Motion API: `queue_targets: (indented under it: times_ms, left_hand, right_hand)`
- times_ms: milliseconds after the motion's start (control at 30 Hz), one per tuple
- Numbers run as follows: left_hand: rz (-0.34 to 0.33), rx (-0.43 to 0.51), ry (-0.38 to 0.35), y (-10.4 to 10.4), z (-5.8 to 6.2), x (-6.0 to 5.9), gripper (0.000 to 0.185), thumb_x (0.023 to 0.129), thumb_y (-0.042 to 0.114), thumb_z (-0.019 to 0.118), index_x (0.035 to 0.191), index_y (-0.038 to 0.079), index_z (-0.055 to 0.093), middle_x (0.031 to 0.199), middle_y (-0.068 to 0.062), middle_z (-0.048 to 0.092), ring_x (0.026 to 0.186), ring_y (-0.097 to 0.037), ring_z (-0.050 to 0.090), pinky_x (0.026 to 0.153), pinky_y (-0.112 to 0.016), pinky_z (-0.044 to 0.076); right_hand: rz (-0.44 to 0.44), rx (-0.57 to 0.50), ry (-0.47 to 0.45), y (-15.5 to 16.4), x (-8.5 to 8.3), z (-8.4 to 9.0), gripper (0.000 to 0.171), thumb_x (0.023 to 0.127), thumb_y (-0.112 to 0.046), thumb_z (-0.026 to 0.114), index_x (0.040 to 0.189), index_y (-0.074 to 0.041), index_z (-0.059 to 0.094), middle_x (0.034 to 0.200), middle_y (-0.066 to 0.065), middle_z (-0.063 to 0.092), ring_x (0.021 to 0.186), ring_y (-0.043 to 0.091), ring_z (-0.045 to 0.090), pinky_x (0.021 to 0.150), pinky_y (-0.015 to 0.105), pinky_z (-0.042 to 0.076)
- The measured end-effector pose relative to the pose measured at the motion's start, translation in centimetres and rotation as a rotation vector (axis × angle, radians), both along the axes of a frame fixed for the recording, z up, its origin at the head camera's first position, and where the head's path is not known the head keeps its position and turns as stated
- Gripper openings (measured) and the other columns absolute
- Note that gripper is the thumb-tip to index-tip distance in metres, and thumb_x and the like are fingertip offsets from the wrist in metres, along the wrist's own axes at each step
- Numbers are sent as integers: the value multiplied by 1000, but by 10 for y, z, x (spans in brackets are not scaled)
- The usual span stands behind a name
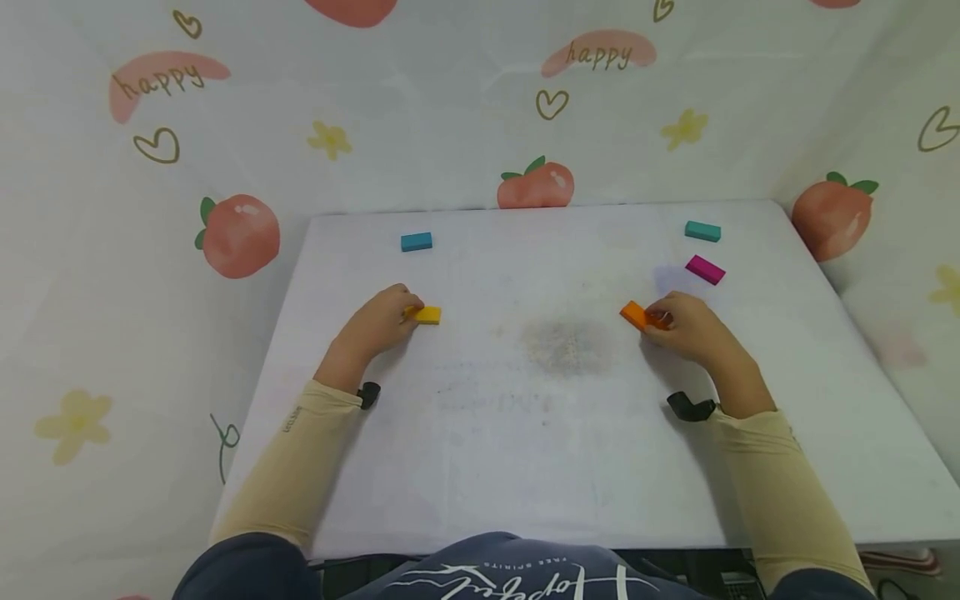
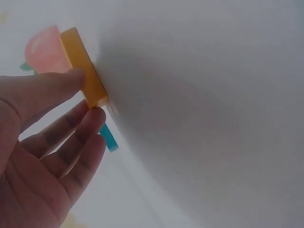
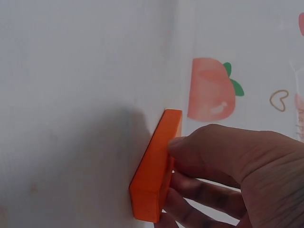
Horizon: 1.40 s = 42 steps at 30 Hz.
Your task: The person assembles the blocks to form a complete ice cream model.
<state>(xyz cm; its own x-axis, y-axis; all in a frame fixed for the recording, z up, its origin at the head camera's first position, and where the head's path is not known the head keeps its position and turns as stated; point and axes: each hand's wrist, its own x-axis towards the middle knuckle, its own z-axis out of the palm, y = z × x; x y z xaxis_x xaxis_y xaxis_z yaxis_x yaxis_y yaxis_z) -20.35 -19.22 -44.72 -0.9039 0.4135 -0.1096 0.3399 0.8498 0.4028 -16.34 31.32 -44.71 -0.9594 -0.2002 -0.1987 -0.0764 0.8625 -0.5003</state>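
On the left of the white table, my left hand pinches a yellow block between thumb and fingers. In the left wrist view the yellow block is long and rectangular, with the thumb on its near side. Over on the right, my right hand holds an orange block whose left end sticks out past the fingertips. The right wrist view has the thumb against one long side of the orange block, fingers partly hidden behind it.
A blue block lies behind my left hand. Beyond my right hand are a magenta block and a teal block. The table bears a grey smudge in its middle, and a peach-patterned cloth hangs behind it.
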Motion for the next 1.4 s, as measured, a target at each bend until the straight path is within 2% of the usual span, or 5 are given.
queue_targets:
  times_ms: [267,400,667,900,1400]
  left_hand:
    - [-4,32,2,18,0,-1,30,101,8,70,130,-3,72,122,-17,68,114,-31,65,109,-45,54]
    - [-6,43,-12,27,1,-2,31,101,7,69,130,-3,72,122,-16,68,114,-30,65,110,-45,53]
    - [-20,51,-40,43,1,-3,32,102,8,68,133,-2,71,124,-16,67,115,-29,64,110,-44,54]
    - [-46,29,-37,53,3,-4,33,104,6,66,136,-2,69,126,-16,66,117,-29,65,111,-42,54]
    - [-78,42,-65,74,6,-6,34,105,4,63,138,-2,68,128,-17,65,118,-29,64,113,-41,52]
  right_hand:
    - [-1,-26,22,-12,6,0,34,99,-16,73,126,3,71,120,24,68,107,38,61,94,56,58]
    - [9,-42,36,-15,8,-1,32,99,-16,74,123,4,73,118,24,68,106,38,62,90,52,59]
    - [35,-70,44,-25,13,-1,34,97,-12,74,125,6,72,120,24,67,106,38,63,92,53,59]
    - [57,-99,52,-34,15,-4,37,96,-11,74,126,8,71,116,23,67,103,36,63,90,49,58]
    - [79,-130,72,-51,20,-8,36,95,-13,76,125,7,72,113,21,67,98,33,65,84,44,60]
